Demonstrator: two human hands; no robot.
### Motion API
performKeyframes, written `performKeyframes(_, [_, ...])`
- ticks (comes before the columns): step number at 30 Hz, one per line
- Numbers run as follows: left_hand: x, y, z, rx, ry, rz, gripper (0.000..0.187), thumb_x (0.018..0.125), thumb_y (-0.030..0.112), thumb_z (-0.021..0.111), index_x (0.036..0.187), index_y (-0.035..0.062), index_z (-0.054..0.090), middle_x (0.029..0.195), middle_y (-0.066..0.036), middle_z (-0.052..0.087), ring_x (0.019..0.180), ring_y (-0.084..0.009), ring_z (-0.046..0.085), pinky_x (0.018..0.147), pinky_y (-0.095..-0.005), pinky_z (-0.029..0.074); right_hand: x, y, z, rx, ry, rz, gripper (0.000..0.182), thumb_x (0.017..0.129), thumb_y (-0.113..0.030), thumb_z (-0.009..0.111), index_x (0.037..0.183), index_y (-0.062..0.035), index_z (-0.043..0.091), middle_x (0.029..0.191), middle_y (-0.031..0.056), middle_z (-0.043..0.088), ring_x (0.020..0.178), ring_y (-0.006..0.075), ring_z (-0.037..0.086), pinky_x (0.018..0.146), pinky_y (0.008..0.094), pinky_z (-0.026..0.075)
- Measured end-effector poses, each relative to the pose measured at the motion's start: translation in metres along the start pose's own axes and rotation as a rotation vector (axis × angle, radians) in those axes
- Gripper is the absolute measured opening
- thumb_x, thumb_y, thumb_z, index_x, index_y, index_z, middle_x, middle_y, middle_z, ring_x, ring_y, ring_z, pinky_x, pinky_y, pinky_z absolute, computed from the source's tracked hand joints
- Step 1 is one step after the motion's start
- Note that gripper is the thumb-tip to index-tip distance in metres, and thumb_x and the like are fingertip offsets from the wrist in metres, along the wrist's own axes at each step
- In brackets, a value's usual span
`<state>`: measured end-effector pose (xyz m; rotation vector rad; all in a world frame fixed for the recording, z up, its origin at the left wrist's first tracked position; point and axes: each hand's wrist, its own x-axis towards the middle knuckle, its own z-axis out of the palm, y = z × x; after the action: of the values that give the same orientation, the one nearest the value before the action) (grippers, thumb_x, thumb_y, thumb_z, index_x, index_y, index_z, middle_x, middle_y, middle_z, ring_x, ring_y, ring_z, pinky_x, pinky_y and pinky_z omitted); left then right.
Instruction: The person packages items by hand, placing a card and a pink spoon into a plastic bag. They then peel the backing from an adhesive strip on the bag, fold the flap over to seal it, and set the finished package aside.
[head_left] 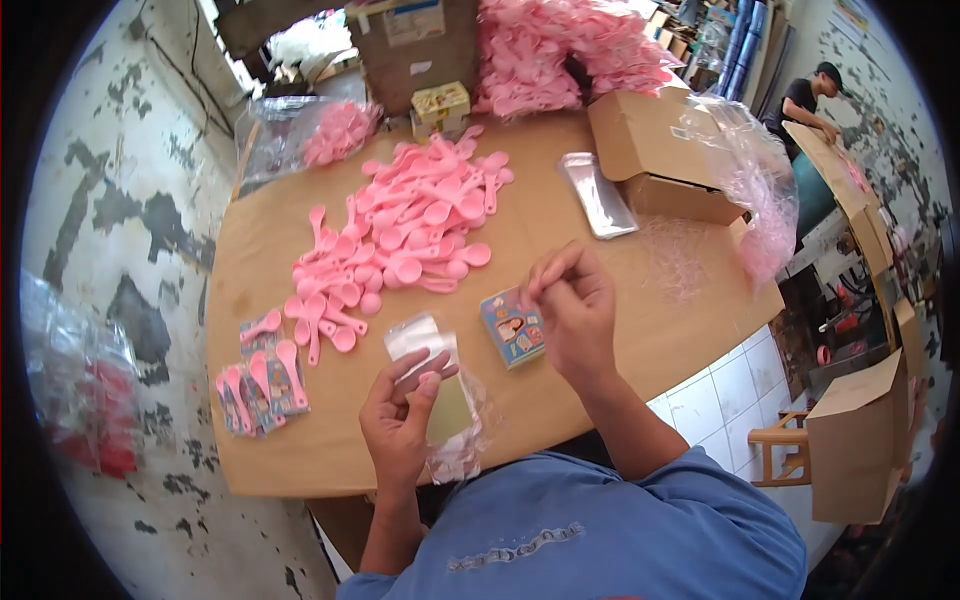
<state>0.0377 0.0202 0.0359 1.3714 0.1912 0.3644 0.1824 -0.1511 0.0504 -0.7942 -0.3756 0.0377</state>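
My left hand [398, 415] hovers over the near edge of the table with its fingers loosely bent and apart; I see nothing held in it. Behind and beside it lie clear plastic bags [465, 440], a yellowish-green piece showing among them. My right hand [575, 310] is raised with the fingers closed in a pinch; whatever is between them, if anything, cannot be made out. Just left of that hand is a stack of blue printed cards [513, 330]. Packed pink spoons on cards [262, 380] lie at the left.
A big heap of loose pink spoons [400, 215] covers the table's middle left. Farther back are clear sleeves [598, 195], a cardboard box [660, 150], a small yellow box [440, 105] and bags of pink spoons [570, 55]. Another person [805, 105] works at the far right.
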Motion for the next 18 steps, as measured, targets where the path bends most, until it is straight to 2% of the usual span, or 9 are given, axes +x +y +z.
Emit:
performKeyframes(1, [0.002,-0.002,-0.001,-0.006,0.004,0.023,0.032,0.101,0.006,0.067,0.131,-0.0058,0.06,0.123,-0.025,0.072,0.112,-0.0329,0.072,0.101,-0.0397,0.054,-0.005,-0.001,-0.009,-0.008,-0.093,0.091,0.012,0.096,0.007,0.05,0.096,-0.0018,0.058,0.087,0.0063,0.06,0.071,0.0122,0.057,0.068,0.0257,0.049])
performKeyframes(3, [0.005,0.0,0.002,-0.043,0.028,0.038,0.022,0.1,0.005,0.068,0.12,-0.004,0.066,0.129,-0.024,0.069,0.115,-0.0321,0.071,0.104,-0.0411,0.053,-0.02,0.011,-0.012,-0.286,-0.215,0.085,0.011,0.096,0.002,0.054,0.103,-0.002,0.062,0.086,0.0036,0.059,0.069,0.0102,0.054,0.064,0.025,0.045])
performKeyframes(6, [0.01,-0.007,-0.001,-0.042,-0.008,0.096,0.022,0.1,0.002,0.068,0.122,-0.0029,0.068,0.137,-0.022,0.064,0.116,-0.0241,0.069,0.102,-0.0339,0.053,-0.035,0.012,-0.001,-0.565,-0.413,0.165,0.017,0.097,-0.008,0.063,0.112,-0.0036,0.067,0.087,0.0002,0.059,0.066,0.0075,0.05,0.06,0.0242,0.041])
performKeyframes(7, [0.011,-0.009,-0.001,-0.052,-0.003,0.09,0.02,0.099,0.0,0.068,0.118,-0.0022,0.069,0.135,-0.019,0.063,0.117,-0.0219,0.067,0.102,-0.0333,0.052,-0.038,0.011,0.003,-0.638,-0.482,0.209,0.02,0.097,-0.011,0.066,0.115,-0.0044,0.068,0.087,-0.0008,0.059,0.066,0.0066,0.048,0.059,0.024,0.039])
performKeyframes(11, [0.013,-0.008,0.001,-0.018,-0.015,0.12,0.019,0.098,-0.002,0.068,0.117,-0.0031,0.068,0.121,-0.012,0.065,0.118,-0.0194,0.065,0.102,-0.0303,0.051,-0.043,0.019,0.004,-0.639,-0.492,0.193,0.02,0.098,-0.02,0.073,0.111,-0.0045,0.071,0.092,-0.0008,0.062,0.066,0.0048,0.047,0.057,0.0238,0.038])
performKeyframes(18, [0.008,0.001,-0.008,-0.016,-0.033,0.035,0.026,0.1,0.001,0.067,0.125,-0.0062,0.065,0.118,-0.013,0.073,0.112,-0.0176,0.068,0.099,-0.0296,0.053,-0.038,0.016,0.006,-0.639,-0.469,0.233,0.015,0.099,-0.017,0.072,0.105,-0.0033,0.074,0.082,-0.0023,0.064,0.063,0.0031,0.047,0.055,0.0239,0.037])
